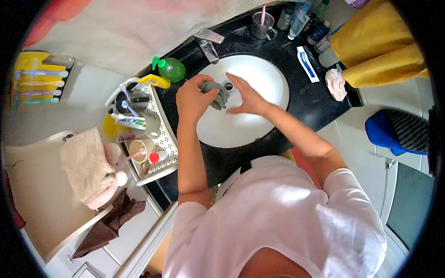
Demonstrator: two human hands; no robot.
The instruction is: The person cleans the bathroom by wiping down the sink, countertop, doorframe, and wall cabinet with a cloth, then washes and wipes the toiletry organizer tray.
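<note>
Over the white sink basin, my left hand grips a crumpled grey-green cloth between thumb and fingers. The cloth hangs above the left part of the basin, near the drain. To its right, my right hand is open, thumb and fingers spread apart with nothing between them, facing the cloth. A metal faucet stands behind the basin, its spout pointing toward my hands.
Left of the basin are a green pump bottle and a white rack of cups and toothpaste. Along the right counter lie a toothpaste box, a pinkish-white crumpled item, bottles and a glass mug. A yellow towel hangs there.
</note>
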